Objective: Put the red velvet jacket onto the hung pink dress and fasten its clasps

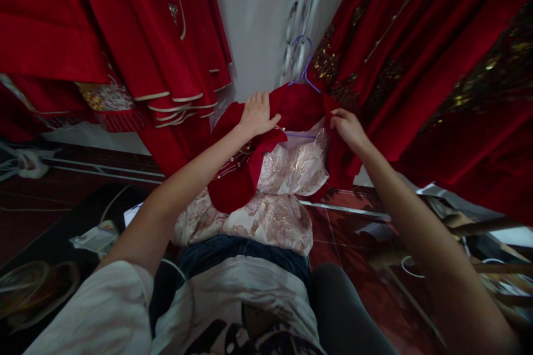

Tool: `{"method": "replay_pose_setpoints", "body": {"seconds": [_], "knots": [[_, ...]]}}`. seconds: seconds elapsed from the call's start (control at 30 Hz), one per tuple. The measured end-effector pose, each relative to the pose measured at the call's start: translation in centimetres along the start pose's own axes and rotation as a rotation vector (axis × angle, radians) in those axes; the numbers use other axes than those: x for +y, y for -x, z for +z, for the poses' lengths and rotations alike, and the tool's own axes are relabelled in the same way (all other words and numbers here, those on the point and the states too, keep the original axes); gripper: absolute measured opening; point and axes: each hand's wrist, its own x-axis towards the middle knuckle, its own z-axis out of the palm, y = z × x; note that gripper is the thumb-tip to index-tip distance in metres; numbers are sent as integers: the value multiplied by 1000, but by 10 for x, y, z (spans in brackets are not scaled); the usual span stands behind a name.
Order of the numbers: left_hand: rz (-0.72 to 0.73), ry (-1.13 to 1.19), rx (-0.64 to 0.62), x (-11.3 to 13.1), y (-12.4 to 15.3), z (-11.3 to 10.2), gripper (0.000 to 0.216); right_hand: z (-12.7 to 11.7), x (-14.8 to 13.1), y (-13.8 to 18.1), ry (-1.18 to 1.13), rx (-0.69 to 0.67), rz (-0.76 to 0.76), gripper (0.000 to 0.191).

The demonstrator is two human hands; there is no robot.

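Observation:
A red jacket (297, 101) with strings of pearl beads on its front hangs on a purple hanger (306, 75). Inside it, a pale pink brocade garment (293, 169) with gold patterning shows through the parted front, and more of the same cloth lies over my lap. My left hand (257, 115) grips the jacket near its left shoulder, the fingers bent over the cloth and the thumb apart. At the opposite front edge, my right hand (347, 126) pinches the red fabric. The undersides of both hands' grips are hidden.
Red garments (154, 28) with pale trim hang at the left, and red garments with gold decoration (416, 61) hang at the right. White hooks (297, 58) hold the hanger. A black surface (89, 216) at lower left carries a coil and small packets. Wooden bars stand at lower right.

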Motion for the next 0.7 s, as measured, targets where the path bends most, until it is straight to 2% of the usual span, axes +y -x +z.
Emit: {"method": "replay_pose_setpoints", "body": {"seconds": [0.03, 0.1, 0.17, 0.2, 0.3, 0.4, 0.5, 0.6, 0.7], "knots": [[-22, -9, -10, 1, 0, -1, 62, 11, -10, 7, -38, -83, -12, 9], [-78, -31, -31, 3, 0, -3, 64, 36, -31, 22, -275, -293, -44, 7], [-148, -42, -35, 7, -2, -3, 65, 62, -46, 35, -365, -389, -81, 12], [-185, -39, -24, 9, -4, -2, 64, 74, -52, 39, -361, -369, -122, 16], [-283, 25, 55, 12, -16, 9, 53, 99, -55, 43, -295, -190, -229, 22], [-332, 163, 142, 7, -31, 21, 38, 106, -45, 41, -252, -74, -271, 19], [-271, 339, 244, -5, -32, 25, 29, 101, -33, 38, -310, -102, -272, 18], [-168, 445, 348, -14, -9, 20, 27, 94, -26, 37, -419, -225, -250, 23], [-126, 426, 423, -12, 27, 17, 27, 92, -24, 39, -455, -323, -267, 31]]}}
